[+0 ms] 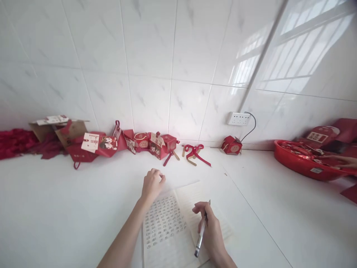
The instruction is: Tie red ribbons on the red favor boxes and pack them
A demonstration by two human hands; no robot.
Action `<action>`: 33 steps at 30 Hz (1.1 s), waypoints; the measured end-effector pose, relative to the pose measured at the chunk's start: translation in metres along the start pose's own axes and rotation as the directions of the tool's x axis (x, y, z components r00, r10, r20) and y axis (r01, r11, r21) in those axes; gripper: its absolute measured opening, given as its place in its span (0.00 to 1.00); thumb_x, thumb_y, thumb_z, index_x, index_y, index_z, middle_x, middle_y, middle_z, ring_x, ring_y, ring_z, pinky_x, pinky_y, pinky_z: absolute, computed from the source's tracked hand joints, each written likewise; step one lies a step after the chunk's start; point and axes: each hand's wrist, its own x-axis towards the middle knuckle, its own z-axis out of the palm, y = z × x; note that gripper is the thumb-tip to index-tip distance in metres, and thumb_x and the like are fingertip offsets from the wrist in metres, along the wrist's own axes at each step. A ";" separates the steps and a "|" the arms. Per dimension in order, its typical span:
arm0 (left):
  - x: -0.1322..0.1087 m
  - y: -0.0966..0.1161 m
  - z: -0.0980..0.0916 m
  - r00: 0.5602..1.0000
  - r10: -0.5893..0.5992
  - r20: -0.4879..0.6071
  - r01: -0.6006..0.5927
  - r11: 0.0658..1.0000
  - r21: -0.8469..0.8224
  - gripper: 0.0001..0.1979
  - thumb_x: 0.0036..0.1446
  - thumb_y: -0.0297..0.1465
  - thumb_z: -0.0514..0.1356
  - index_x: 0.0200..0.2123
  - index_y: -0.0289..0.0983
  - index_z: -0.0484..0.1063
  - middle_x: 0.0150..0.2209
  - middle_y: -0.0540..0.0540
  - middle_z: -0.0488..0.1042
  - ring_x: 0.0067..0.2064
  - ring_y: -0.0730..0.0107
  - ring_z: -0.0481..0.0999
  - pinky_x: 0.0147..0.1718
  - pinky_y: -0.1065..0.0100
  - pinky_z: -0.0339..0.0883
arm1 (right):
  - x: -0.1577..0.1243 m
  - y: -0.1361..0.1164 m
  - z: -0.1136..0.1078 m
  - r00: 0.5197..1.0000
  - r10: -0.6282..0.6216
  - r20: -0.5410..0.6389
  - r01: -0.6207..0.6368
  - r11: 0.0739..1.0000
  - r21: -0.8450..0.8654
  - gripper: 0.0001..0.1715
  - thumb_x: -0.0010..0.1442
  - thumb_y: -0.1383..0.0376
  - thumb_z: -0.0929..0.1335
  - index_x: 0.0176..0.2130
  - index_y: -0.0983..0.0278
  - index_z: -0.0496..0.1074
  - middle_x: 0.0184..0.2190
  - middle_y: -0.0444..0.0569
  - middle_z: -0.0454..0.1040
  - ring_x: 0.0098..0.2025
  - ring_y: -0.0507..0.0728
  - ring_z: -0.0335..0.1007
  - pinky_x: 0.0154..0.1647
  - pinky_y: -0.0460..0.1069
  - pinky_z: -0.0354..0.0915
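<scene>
Right hand (213, 230) has its fingers (196, 208) closed around one pen (201, 232); the left hand (152, 184), curled and holding nothing, pins the far edge of the one open notebook (167, 223), apparently to steady it; beyond the notebook red gift boxes (156, 145) line the wall, too jumbled to count, with one red basin (304, 165) far right.

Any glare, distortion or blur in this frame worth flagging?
Head view: window glare washes the upper-right wall tiles; wide-angle bending curves the wall's foot; writing on the paper is too soft to read; right hand and pen fairly sharp; basin at the right edge smeared.
</scene>
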 end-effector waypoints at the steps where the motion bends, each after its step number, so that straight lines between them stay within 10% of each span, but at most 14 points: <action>1: 0.002 -0.004 -0.001 1.000 -0.008 -0.030 0.009 1.000 0.026 0.07 0.54 0.28 0.52 0.28 0.36 0.68 0.38 0.41 0.72 0.44 0.56 0.70 0.45 0.58 0.62 | -0.001 0.002 0.000 0.999 -0.039 -0.003 0.039 0.999 -0.030 0.09 0.54 0.64 0.61 0.34 0.62 0.69 0.27 0.47 0.70 0.22 0.52 0.62 0.22 0.47 0.61; 10: 0.003 -0.030 0.001 0.980 -0.118 -0.158 0.127 0.991 0.047 0.07 0.53 0.25 0.53 0.33 0.37 0.71 0.41 0.42 0.73 0.44 0.58 0.72 0.42 0.60 0.64 | 0.009 -0.005 -0.009 0.960 -0.232 0.157 0.212 0.968 0.132 0.13 0.53 0.66 0.57 0.35 0.62 0.67 0.45 0.54 0.69 0.44 0.60 0.68 0.41 0.54 0.66; 17: 0.002 -0.027 0.006 0.981 -0.131 -0.140 0.133 0.991 0.005 0.08 0.53 0.23 0.54 0.33 0.38 0.72 0.42 0.44 0.73 0.47 0.60 0.71 0.45 0.60 0.62 | 0.057 -0.024 -0.013 0.895 0.077 0.439 0.217 0.784 -0.581 0.33 0.55 0.68 0.62 0.60 0.60 0.57 0.55 0.59 0.63 0.59 0.68 0.55 0.54 0.64 0.56; 27: -0.002 -0.029 0.015 0.985 -0.117 -0.123 0.112 0.993 -0.047 0.10 0.52 0.24 0.52 0.34 0.38 0.71 0.42 0.45 0.70 0.48 0.62 0.68 0.50 0.57 0.56 | 0.201 -0.074 0.127 0.920 -0.148 0.363 0.334 0.780 -0.529 0.16 0.62 0.66 0.64 0.49 0.71 0.66 0.48 0.61 0.67 0.50 0.62 0.65 0.46 0.52 0.63; 33: -0.002 -0.032 0.022 0.978 -0.099 -0.186 0.089 0.994 -0.063 0.11 0.50 0.23 0.52 0.34 0.39 0.71 0.42 0.45 0.71 0.48 0.61 0.69 0.49 0.57 0.57 | 0.232 -0.067 0.174 0.949 -0.126 0.290 0.252 0.855 -0.453 0.14 0.65 0.58 0.64 0.41 0.68 0.69 0.37 0.48 0.70 0.35 0.53 0.69 0.38 0.51 0.68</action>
